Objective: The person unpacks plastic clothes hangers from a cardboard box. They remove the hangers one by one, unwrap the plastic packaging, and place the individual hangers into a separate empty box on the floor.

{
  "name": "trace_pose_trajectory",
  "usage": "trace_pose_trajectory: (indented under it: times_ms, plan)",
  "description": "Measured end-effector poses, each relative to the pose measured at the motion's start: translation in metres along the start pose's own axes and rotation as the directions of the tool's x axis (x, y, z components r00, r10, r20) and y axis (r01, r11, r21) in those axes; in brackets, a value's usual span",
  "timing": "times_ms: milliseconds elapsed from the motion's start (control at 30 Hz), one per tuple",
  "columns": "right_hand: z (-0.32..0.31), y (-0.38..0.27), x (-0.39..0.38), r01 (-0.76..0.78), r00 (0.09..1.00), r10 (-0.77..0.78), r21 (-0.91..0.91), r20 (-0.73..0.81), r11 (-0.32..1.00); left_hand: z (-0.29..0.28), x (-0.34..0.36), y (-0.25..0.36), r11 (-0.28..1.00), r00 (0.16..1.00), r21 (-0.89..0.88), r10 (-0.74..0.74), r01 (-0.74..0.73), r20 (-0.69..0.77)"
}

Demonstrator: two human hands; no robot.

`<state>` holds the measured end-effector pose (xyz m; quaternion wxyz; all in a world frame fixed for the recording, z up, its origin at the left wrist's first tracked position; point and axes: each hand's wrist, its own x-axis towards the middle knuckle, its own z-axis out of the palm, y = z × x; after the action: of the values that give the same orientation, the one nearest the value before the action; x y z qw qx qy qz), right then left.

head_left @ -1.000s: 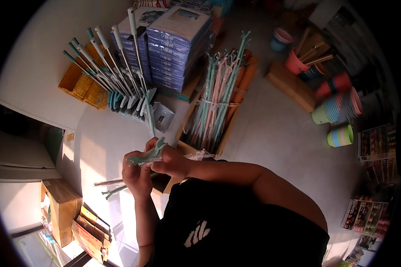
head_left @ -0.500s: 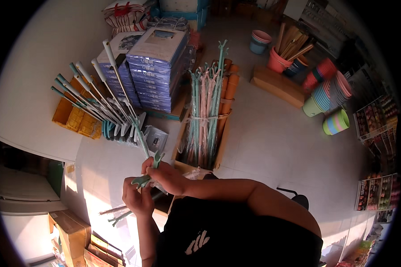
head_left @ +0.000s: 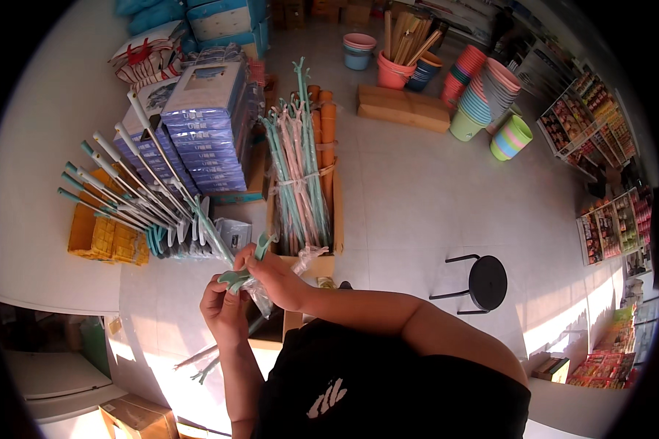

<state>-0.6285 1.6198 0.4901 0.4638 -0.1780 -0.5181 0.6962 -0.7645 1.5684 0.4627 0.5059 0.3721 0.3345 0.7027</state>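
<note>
A pale green pole with a forked head (head_left: pixel 234 279) is between my hands, its shaft (head_left: pixel 211 233) running away to the upper left. My left hand (head_left: pixel 224 311) pinches the near prong of the fork. Around the neck and the other prong, my right hand (head_left: pixel 277 282) is closed. Crumpled clear plastic wrap (head_left: pixel 259 298) hangs below the fork, between the hands. Just beyond stands a cardboard box (head_left: pixel 338 245) with a tied bundle of similar green and pink forked poles (head_left: pixel 294 172), partly sleeved in plastic.
Mops with long handles (head_left: pixel 135 175) lean by a yellow basket (head_left: pixel 95 233) at the left. Behind them are stacked flat boxes (head_left: pixel 205 124). A black stool (head_left: pixel 487 282) stands at the right. Stacked buckets (head_left: pixel 483 102) and a long carton (head_left: pixel 403 108) are farther back.
My view has swung to the right, so the room's things sit farther left and the whole stool shows. Both hands keep hold of the forked pole, with little change in grip.
</note>
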Motion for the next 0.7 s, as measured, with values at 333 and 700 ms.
trace_pose_trajectory:
  times_ms: [333, 700]
  plan:
    - [0.023, -0.018, 0.001, 0.016, 0.999, -0.014, -0.047, 0.041, 0.999, 0.012, -0.004, 0.041, 0.562, 0.866, 0.672, 0.42, -0.483, 0.272]
    - [0.048, -0.02, 0.014, -0.033, 0.998, 0.039, 0.128, -0.05, 0.991, -0.001, -0.003, 0.078, 0.072, 0.546, 0.657, 0.627, -0.751, 0.555]
